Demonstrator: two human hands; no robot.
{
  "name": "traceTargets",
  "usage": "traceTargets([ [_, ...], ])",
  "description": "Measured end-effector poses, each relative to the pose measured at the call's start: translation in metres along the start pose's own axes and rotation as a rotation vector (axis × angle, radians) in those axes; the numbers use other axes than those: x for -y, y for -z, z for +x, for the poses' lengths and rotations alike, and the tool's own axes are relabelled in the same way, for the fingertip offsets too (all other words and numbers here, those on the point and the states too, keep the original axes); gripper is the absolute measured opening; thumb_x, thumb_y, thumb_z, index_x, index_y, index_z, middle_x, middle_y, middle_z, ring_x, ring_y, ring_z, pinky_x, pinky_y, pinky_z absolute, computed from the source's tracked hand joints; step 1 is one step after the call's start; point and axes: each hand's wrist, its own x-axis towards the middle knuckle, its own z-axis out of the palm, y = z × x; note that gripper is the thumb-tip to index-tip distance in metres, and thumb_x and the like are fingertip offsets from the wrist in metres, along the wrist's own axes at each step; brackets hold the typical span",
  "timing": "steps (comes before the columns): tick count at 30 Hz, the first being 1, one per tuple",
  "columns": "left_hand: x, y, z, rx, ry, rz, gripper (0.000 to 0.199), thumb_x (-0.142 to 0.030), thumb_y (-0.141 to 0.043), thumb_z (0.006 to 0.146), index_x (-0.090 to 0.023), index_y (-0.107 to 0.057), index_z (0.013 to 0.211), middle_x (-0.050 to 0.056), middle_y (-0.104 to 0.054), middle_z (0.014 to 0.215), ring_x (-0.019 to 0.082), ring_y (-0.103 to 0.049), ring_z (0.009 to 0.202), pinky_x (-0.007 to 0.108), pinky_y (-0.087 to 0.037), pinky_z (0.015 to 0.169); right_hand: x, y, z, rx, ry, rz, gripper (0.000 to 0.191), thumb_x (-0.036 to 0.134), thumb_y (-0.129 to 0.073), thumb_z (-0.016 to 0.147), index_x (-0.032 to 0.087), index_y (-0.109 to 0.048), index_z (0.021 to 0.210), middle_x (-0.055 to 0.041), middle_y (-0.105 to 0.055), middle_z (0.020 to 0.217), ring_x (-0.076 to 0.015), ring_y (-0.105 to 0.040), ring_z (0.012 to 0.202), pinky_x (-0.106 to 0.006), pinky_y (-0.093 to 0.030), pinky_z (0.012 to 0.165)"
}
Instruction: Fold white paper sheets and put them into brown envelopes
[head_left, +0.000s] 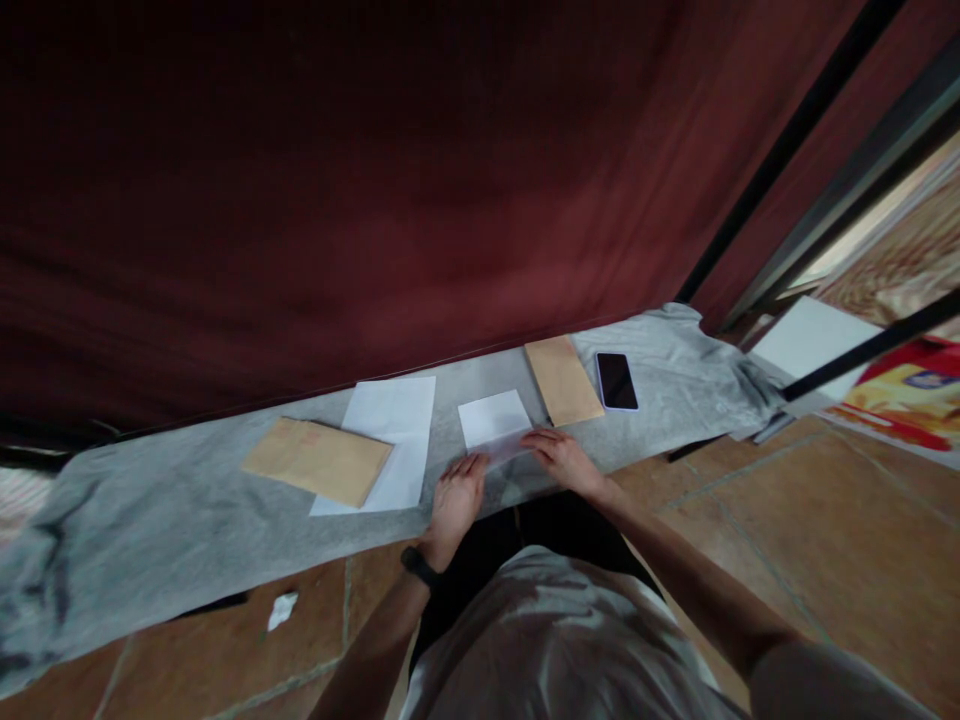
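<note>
A white sheet of paper (495,416) lies in front of me on the grey cloth, its near edge raised or folded over in a translucent-looking strip. At the left end of that edge, my left hand (459,492), with a dark band on the wrist, has its fingers closed on the paper. My right hand (564,460) pinches the same edge at the right end. Beyond the right hand rests a brown envelope (566,380). To the left, another brown envelope (319,460) partly covers a larger creased white sheet (409,440).
A phone (617,381) lies right of the far envelope. The grey cloth (187,510) covers a long narrow bench against a dark red curtain (390,230). Black poles (780,160) and a colourful box (911,390) stand at right. A crumpled white scrap (282,610) is on the tiled floor.
</note>
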Motion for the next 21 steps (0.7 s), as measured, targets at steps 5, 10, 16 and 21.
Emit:
traceTargets([
  [5,-0.009,0.02,0.016,-0.304,0.341,-0.677,0.025,-0.037,-0.056,0.097,-0.019,-0.072,0.099,0.007,-0.075,0.087,0.022,-0.072,0.079,0.034,-0.057,0.076,0.018,0.021,0.017,-0.355,-0.13,0.302,0.06,0.034,-0.058,0.096,0.03,-0.041,0.153,-0.0084,-0.051,0.151,-0.0234,-0.053,0.133,-0.045,-0.043,0.114],
  [10,-0.019,0.019,0.017,-0.445,0.687,-1.558,0.022,-0.028,-0.074,0.086,-0.019,-0.065,0.103,0.003,-0.075,0.1,0.016,-0.072,0.079,0.034,-0.062,0.077,0.018,-0.008,0.013,-0.448,-0.494,0.682,0.075,0.051,-0.063,0.09,0.028,-0.036,0.156,-0.0117,-0.052,0.15,-0.0254,-0.06,0.124,-0.046,-0.049,0.107],
  [16,-0.015,-0.013,0.001,-0.386,0.954,-1.737,0.016,-0.012,-0.071,0.085,-0.019,-0.058,0.079,0.001,-0.072,0.082,0.015,-0.073,0.08,0.034,-0.063,0.084,0.011,-0.054,-0.001,-0.199,-0.592,0.736,0.06,0.052,-0.048,0.099,0.023,-0.044,0.151,-0.0129,-0.07,0.125,-0.0268,-0.071,0.106,-0.045,-0.061,0.09],
  [21,-0.005,-0.023,-0.018,-0.33,0.897,-1.56,0.018,-0.022,-0.076,0.079,-0.017,-0.066,0.094,0.007,-0.076,0.094,0.021,-0.075,0.086,0.041,-0.064,0.084,0.025,-0.054,-0.006,-0.141,-0.204,0.043,0.055,0.037,-0.04,0.104,0.024,-0.035,0.157,-0.0115,-0.049,0.153,-0.0256,-0.045,0.142,-0.048,-0.043,0.116],
])
